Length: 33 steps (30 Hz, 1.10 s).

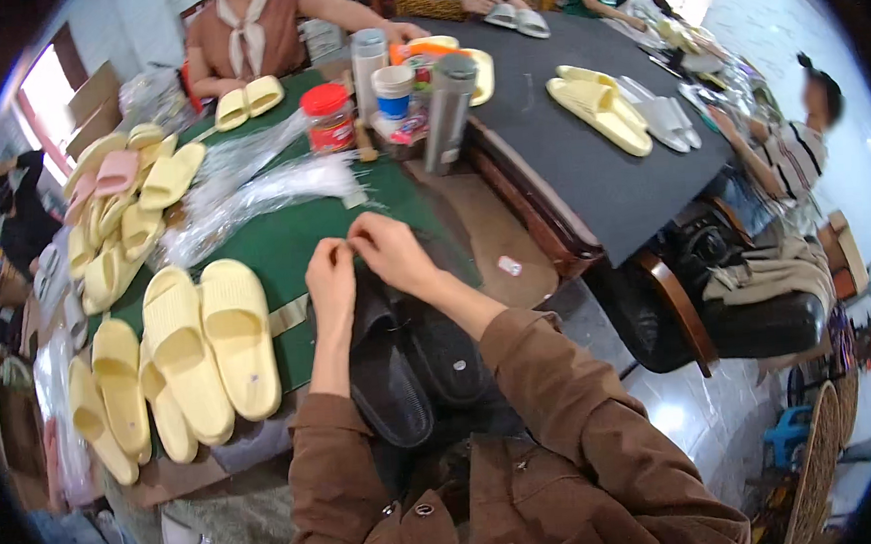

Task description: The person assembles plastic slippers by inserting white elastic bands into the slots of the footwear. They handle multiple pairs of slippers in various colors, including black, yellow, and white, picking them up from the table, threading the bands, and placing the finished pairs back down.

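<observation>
My left hand (331, 281) and my right hand (392, 252) meet at the table's near edge, thumbs and fingertips pinched close together. Whatever they pinch is too small or hidden to make out. Just below and partly behind my wrists lies a pair of black slippers, a left one (390, 382) and a right one (453, 363), toes hidden by my hands and forearm. To the left, several pale yellow slippers (183, 352) stand in pairs on the green table mat (289, 236). Beyond my hands lies a bundle of clear plastic strips (272, 204).
Yellow and pink slippers (115, 172) are heaped at the far left. A red-lidded jar (327, 119), a paper cup (394, 92) and a steel flask (451, 111) stand ahead. On the dark table (536, 116) lie more slippers. Several people sit around. A black chair (748, 323) stands right.
</observation>
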Each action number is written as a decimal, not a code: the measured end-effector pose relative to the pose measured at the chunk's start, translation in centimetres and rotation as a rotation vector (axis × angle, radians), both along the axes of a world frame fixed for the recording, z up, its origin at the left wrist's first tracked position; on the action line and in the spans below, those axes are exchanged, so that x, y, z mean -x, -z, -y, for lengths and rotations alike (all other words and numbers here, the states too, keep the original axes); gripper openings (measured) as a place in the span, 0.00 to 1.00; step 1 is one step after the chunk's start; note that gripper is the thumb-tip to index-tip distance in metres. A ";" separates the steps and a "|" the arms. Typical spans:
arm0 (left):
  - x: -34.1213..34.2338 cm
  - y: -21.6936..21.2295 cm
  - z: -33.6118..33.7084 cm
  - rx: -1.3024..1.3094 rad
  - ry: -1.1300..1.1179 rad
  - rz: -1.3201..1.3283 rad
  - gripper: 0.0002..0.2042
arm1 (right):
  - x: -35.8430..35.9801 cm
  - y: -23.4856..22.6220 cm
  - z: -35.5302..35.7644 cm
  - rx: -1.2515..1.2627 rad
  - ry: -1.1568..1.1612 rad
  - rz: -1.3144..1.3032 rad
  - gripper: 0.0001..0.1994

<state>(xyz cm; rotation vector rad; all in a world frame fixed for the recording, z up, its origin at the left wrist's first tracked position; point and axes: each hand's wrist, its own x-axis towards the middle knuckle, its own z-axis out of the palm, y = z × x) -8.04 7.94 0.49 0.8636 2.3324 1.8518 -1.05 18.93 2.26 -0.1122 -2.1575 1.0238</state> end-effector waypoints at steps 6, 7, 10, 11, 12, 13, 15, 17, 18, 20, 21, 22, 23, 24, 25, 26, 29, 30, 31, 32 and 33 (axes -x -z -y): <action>-1.3 -1.6 0.0 0.152 0.031 -0.016 0.08 | -2.1 -3.1 -2.4 -0.081 0.052 -0.009 0.07; -1.3 -1.5 0.1 0.169 0.055 -0.047 0.09 | -2.9 -3.6 -3.7 -0.084 0.090 -0.006 0.08; -1.1 -0.5 0.0 0.190 0.087 -0.045 0.11 | -6.2 -5.2 -7.7 -0.035 0.217 -0.028 0.07; -1.6 -1.2 -0.1 0.219 0.101 -0.034 0.11 | -7.7 -5.7 -9.7 -0.032 0.270 -0.046 0.06; -1.8 -1.7 0.0 0.254 0.109 -0.024 0.12 | -9.2 -6.4 -11.4 -0.030 0.353 -0.012 0.06; -1.8 -2.0 0.0 0.301 0.118 -0.034 0.12 | -10.3 -6.3 -13.6 0.080 0.346 -0.097 0.06; -1.7 -2.8 0.4 0.390 0.134 -0.058 0.15 | -12.7 -6.8 -18.0 0.033 0.500 -0.101 0.06; -2.5 -3.2 0.2 0.422 0.138 -0.217 0.19 | -15.2 -6.6 -23.0 -0.033 0.671 -0.094 0.06; -2.8 -3.3 0.0 0.435 0.143 -0.299 0.22 | -16.8 -6.3 -25.9 -0.131 0.716 -0.076 0.07; -3.0 -3.3 0.4 0.485 0.221 -0.354 0.30 | -18.3 -6.4 -29.4 -0.226 0.859 -0.032 0.07; -3.5 -3.8 0.7 0.506 0.253 -0.383 0.31 | -19.2 -6.4 -31.3 -0.248 0.877 0.000 0.08; -4.0 -4.5 1.1 0.529 0.281 -0.412 0.31 | -19.8 -6.4 -32.9 -0.269 0.890 0.030 0.09; -4.6 -5.2 1.2 0.568 0.331 -0.351 0.33 | -20.7 -6.5 -34.6 -0.299 0.942 0.082 0.10; -5.0 -5.5 1.6 0.584 0.359 -0.402 0.34 | -21.1 -6.9 -35.9 -0.330 0.988 0.132 0.12; -5.4 -5.6 2.0 0.597 0.388 -0.453 0.34 | -21.3 -7.0 -37.0 -0.363 1.034 0.183 0.13; -5.6 -5.5 2.8 0.631 0.397 -0.503 0.35 | -19.7 -7.0 -36.3 -0.296 1.005 0.238 0.15; -6.9 -5.1 3.2 0.666 0.309 -0.592 0.36 | -17.1 -7.8 -35.4 -0.153 0.868 0.323 0.21; -7.1 -4.9 2.7 0.668 0.288 -0.604 0.36 | -17.0 -7.1 -36.8 -0.108 0.870 0.310 0.23; -7.0 -4.4 2.4 0.634 0.269 -0.579 0.34 | -16.7 -6.3 -38.0 -0.062 0.867 0.297 0.26; -7.0 -4.3 2.2 0.634 0.269 -0.591 0.34 | -16.6 -5.5 -39.4 -0.017 0.865 0.285 0.29; -6.9 -4.2 2.1 0.636 0.268 -0.602 0.34 | -16.7 -5.1 -40.5 -0.095 0.871 0.314 0.34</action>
